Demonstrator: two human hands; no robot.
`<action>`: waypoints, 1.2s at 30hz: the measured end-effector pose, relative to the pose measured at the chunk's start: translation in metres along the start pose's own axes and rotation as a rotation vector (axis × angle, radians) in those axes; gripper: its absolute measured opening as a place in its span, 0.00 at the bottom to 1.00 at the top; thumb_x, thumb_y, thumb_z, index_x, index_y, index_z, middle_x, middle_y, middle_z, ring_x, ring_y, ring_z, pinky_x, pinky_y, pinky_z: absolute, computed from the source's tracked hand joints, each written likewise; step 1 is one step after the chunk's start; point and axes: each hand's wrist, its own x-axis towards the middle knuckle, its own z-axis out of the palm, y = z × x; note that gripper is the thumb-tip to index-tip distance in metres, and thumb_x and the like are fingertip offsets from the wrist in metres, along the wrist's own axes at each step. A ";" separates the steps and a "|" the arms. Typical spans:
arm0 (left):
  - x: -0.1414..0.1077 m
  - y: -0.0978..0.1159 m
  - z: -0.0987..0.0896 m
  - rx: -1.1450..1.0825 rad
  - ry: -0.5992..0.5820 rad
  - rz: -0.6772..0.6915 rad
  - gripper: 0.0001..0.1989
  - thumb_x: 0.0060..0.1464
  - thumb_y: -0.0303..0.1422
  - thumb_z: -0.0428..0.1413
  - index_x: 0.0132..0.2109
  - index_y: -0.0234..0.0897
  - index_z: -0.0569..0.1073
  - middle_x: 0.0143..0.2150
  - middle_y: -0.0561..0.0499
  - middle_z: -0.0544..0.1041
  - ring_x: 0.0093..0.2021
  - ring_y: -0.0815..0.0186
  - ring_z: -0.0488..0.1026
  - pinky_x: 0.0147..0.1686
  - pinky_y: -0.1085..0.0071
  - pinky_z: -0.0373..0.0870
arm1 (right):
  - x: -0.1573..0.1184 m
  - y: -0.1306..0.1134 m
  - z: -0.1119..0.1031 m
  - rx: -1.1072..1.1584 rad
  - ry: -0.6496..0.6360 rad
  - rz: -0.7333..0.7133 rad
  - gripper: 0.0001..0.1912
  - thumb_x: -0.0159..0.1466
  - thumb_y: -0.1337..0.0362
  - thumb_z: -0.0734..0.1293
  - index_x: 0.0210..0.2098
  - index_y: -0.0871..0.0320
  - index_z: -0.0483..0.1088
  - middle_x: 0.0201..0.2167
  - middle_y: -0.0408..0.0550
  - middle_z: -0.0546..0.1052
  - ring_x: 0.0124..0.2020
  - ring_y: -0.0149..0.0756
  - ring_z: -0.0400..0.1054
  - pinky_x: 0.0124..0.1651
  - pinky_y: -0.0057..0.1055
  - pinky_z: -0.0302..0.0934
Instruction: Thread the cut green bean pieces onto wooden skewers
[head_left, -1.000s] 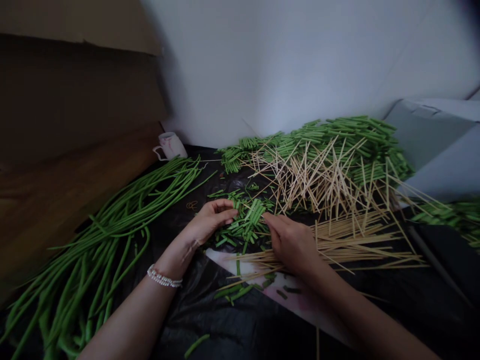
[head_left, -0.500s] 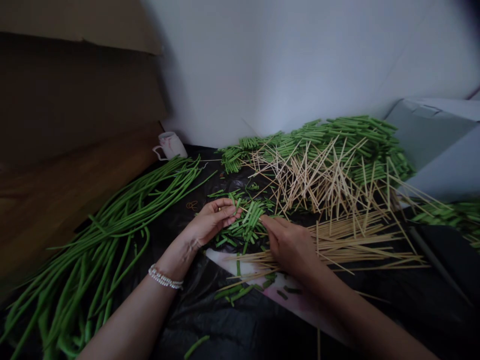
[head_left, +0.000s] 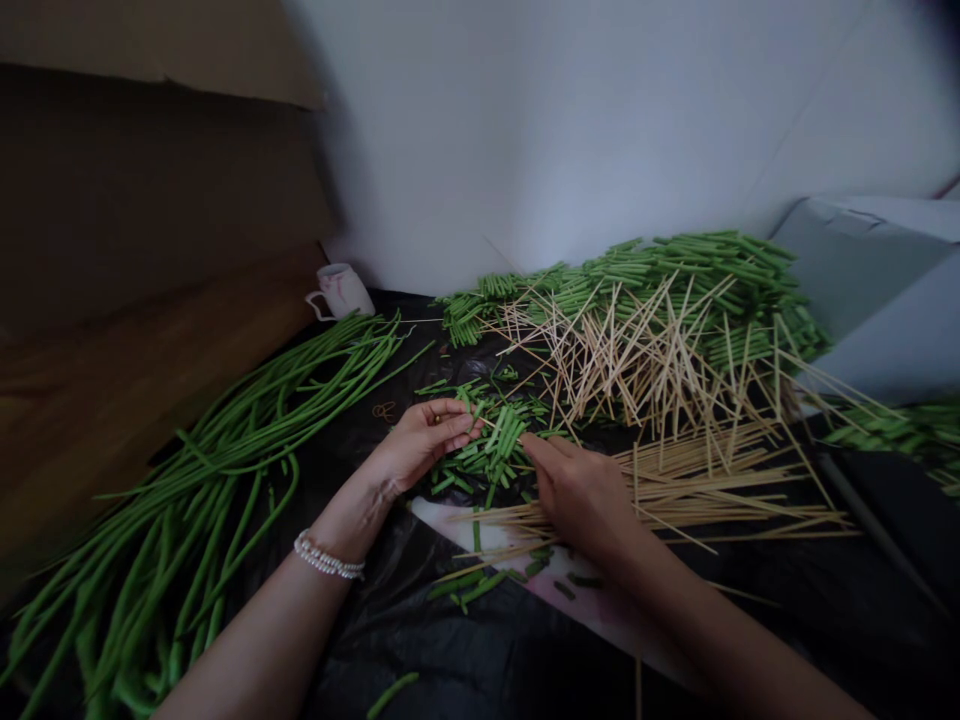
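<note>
My left hand [head_left: 441, 430], with a beaded bracelet on its wrist, is closed, thumb and fingers pinching a short cut piece of green stalk [head_left: 466, 402]. Opposite it, my right hand [head_left: 583, 492] is closed around a thin wooden skewer [head_left: 489, 421] that points toward the left fingertips; much of it is hidden by the hand. Below and between both hands lies a loose heap of cut green stalk pieces [head_left: 504, 445]. Under my right hand, loose bare skewers [head_left: 712, 485] lie across a pale board [head_left: 600, 610] with scattered green bits.
Long uncut green stalks [head_left: 247, 440] spread at the left. A mug [head_left: 345, 290] stands behind them. Skewered green pieces [head_left: 675, 280] are piled against the wall, their bare sticks pointing forward. A pale box [head_left: 862, 270] stands at the right, cardboard [head_left: 165, 180] at the left. Black plastic sheeting [head_left: 435, 660] covers the surface.
Almost nothing differs. Both hands keep their grip and place, with only a very slight shift of the left wrist and of the loose skewers under my right hand.
</note>
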 end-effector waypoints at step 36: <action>0.001 -0.010 0.009 -0.037 0.025 -0.061 0.14 0.35 0.30 0.71 0.32 0.31 0.78 0.27 0.52 0.78 0.28 0.75 0.73 0.31 0.80 0.70 | 0.000 -0.004 0.007 0.097 -0.006 0.012 0.15 0.66 0.71 0.55 0.43 0.56 0.72 0.31 0.46 0.76 0.30 0.33 0.68 0.31 0.29 0.49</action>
